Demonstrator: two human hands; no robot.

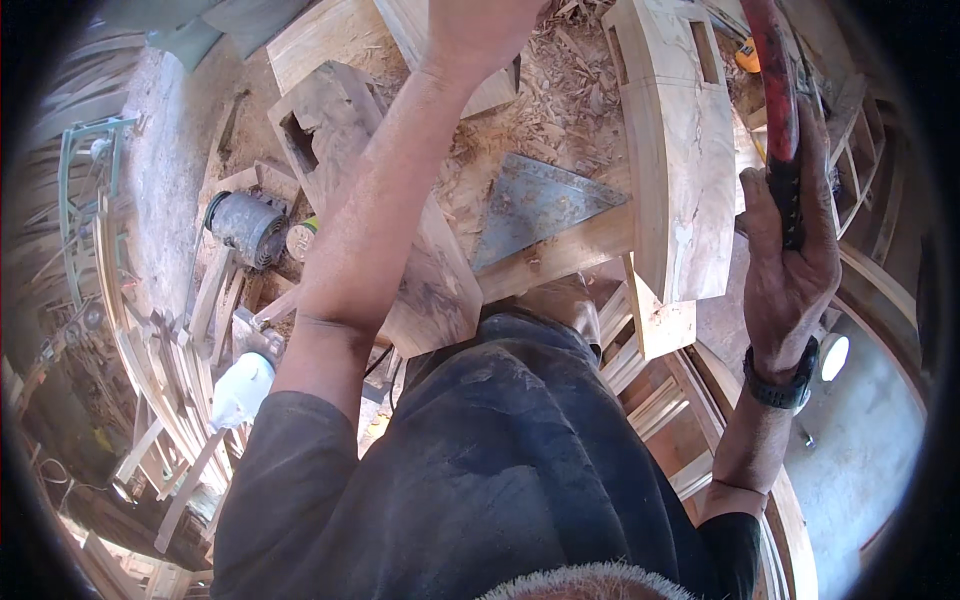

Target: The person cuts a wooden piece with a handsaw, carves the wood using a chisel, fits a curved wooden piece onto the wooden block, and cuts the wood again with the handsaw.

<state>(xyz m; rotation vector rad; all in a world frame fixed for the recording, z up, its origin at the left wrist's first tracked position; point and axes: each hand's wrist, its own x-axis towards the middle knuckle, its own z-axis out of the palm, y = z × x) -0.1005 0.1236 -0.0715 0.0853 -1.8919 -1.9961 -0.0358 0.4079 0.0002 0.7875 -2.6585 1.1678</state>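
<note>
My left hand [480, 30] reaches over the workpieces at the top edge, its fingers cut off by the frame, so what it grips cannot be seen. A dark pointed tip [515, 75] shows just below it, beside a pale board. In my right hand [795, 250] is a tool with a red shaft and black grip [787, 150]; its head is out of view. To the left, a thick timber [435, 290] with a mortise runs beneath my left forearm. A second mortised timber [685, 180] stands between my hands. Between the timbers lies a triangular metal plate [535, 210].
Wood shavings [570, 90] cover the surface at the back. A grey cylindrical motor-like thing [248, 228] sits at left beside a small green-rimmed can [302, 238]. Stacked wood strips [165, 390] and a white plastic bag [242, 390] are at lower left. A yellow tool [747, 55] lies far right.
</note>
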